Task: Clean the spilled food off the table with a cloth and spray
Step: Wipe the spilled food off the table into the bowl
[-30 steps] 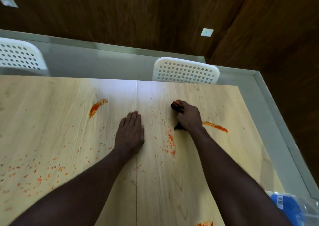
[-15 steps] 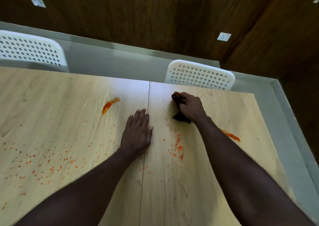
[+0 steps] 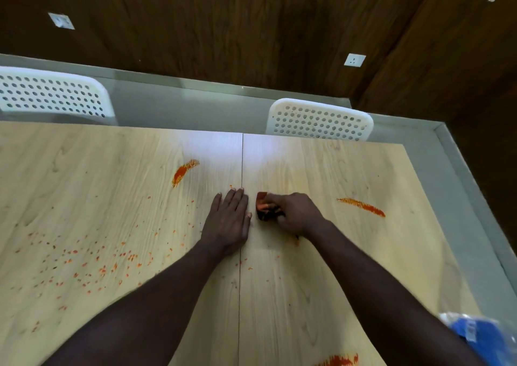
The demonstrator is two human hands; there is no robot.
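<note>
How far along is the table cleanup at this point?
Early on, it seems. Done: the wood around the dark cloth shows only a few specks. In hand: the right hand grips that cloth on the table, beside the flat left hand. Left: orange crumbs scattered across the left board, a smear beyond the left hand, another right of the cloth, a third at the near edge.

Two bare forearms reach in, one from 7 o'clock and one from 5 o'clock, ending in the bare left hand and right hand. Short-trimmed fingernails show on the left hand. Fine hairs edge the forearms.
</note>
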